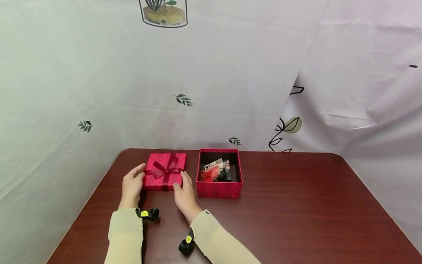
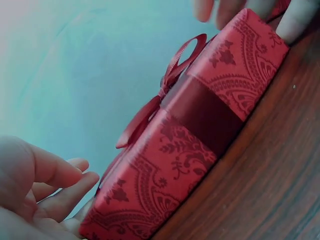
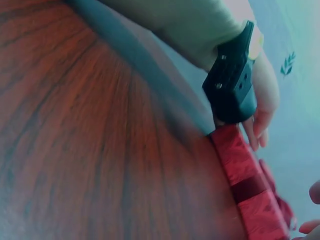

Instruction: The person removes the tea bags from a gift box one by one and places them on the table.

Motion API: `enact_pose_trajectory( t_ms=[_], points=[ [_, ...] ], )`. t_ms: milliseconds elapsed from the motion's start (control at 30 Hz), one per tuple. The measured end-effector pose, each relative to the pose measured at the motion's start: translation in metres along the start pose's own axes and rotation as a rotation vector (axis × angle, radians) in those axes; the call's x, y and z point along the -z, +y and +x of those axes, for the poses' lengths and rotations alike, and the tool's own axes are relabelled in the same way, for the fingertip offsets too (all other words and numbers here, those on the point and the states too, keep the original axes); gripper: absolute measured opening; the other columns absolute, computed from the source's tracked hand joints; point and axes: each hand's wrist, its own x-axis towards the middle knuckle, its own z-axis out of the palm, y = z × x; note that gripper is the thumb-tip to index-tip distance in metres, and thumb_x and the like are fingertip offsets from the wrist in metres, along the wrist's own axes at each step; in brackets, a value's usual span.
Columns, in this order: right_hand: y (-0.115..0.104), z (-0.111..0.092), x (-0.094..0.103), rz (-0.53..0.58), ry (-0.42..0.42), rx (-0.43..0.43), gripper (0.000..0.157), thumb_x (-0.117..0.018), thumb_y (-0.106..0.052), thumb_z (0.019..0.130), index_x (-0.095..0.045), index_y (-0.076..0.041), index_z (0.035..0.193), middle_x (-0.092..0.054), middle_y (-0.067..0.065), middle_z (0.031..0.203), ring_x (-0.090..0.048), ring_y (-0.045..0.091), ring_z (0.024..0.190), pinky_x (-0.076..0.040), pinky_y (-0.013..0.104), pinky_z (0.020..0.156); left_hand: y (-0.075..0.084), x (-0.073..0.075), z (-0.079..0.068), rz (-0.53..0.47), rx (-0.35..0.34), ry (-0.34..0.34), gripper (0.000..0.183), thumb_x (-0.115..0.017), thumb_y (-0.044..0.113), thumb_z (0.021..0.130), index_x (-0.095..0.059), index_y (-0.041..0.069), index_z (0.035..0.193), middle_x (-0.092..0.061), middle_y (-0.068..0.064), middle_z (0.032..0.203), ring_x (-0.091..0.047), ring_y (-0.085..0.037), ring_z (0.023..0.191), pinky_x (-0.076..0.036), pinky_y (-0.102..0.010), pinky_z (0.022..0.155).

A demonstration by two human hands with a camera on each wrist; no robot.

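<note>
A red gift-box lid [image 1: 164, 179] with a dark red ribbon bow [image 1: 166, 170] lies on the table at the left. In the left wrist view, the lid's side [image 2: 165, 145] shows a damask pattern, its lower edge close along the wood. My left hand [image 1: 131, 187] is at the lid's left edge, with extended fingers [image 2: 65, 200] against that end. Opposite it, my right hand [image 1: 186, 196] touches the right edge, thumb near the front corner. Just right of that hand stands the uncovered red box [image 1: 219, 190], with several small printed cards or packets [image 1: 211, 173] inside.
The dark brown wooden table [image 1: 296, 212] reaches back to a pale wall cloth [image 1: 230, 73] with printed leaves. Each wrist wears a black camera, the left one [image 1: 153, 214] and the right one [image 1: 186, 246], below the cuffs of pale sleeves [image 1: 126, 234].
</note>
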Motion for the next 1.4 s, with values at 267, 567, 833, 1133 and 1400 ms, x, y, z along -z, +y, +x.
enact_pose_trajectory(
  t_ms=[267,567,833,1133,1400],
  points=[
    [-0.021,-0.013,0.011,-0.007,-0.071,0.107,0.050,-0.053,-0.010,0.102,-0.044,-0.007,0.152,-0.040,0.011,0.155,-0.042,0.034,0.141,-0.039,0.051,0.113,0.013,-0.005,-0.005,0.002,-0.042,0.015,0.043,-0.041,0.006,0.106,-0.054,0.004,0.147,-0.046,-0.016,0.154,-0.035,-0.027,0.146,-0.033,-0.046,0.117],
    [-0.053,-0.023,0.047,0.024,-0.066,0.357,0.042,-0.052,-0.003,0.099,-0.053,-0.011,0.141,-0.055,0.008,0.133,-0.055,0.024,0.124,-0.052,0.034,0.100,0.039,-0.017,-0.017,0.054,-0.181,-0.075,0.040,-0.044,0.009,0.106,-0.058,0.006,0.144,-0.054,-0.014,0.148,-0.043,-0.021,0.139,-0.039,-0.029,0.102],
    [-0.062,-0.008,0.093,-0.038,0.091,0.497,0.032,-0.056,0.004,0.093,-0.064,-0.005,0.123,-0.061,0.013,0.114,-0.063,0.028,0.101,-0.057,0.028,0.080,0.056,-0.038,-0.037,0.068,-0.298,-0.165,0.036,-0.047,0.010,0.106,-0.062,0.006,0.139,-0.059,-0.013,0.142,-0.046,-0.021,0.137,-0.037,-0.038,0.112],
    [-0.056,0.020,0.146,-0.175,0.158,0.328,0.021,-0.056,-0.002,0.096,-0.068,-0.004,0.112,-0.064,0.011,0.109,-0.061,0.023,0.090,-0.052,0.032,0.074,0.061,-0.077,-0.056,0.297,-0.575,-0.242,0.034,-0.056,0.007,0.102,-0.065,0.006,0.135,-0.063,-0.015,0.136,-0.060,-0.031,0.124,-0.050,-0.048,0.101],
    [-0.050,0.033,0.171,-0.249,0.130,0.204,0.020,-0.056,-0.008,0.100,-0.067,-0.004,0.115,-0.065,0.011,0.103,-0.060,0.022,0.078,-0.051,0.033,0.066,0.069,-0.106,-0.058,0.539,-0.684,-0.350,0.045,-0.059,0.021,0.102,-0.056,0.006,0.145,-0.055,-0.016,0.145,-0.050,-0.034,0.135,-0.040,-0.054,0.112]
  ],
)
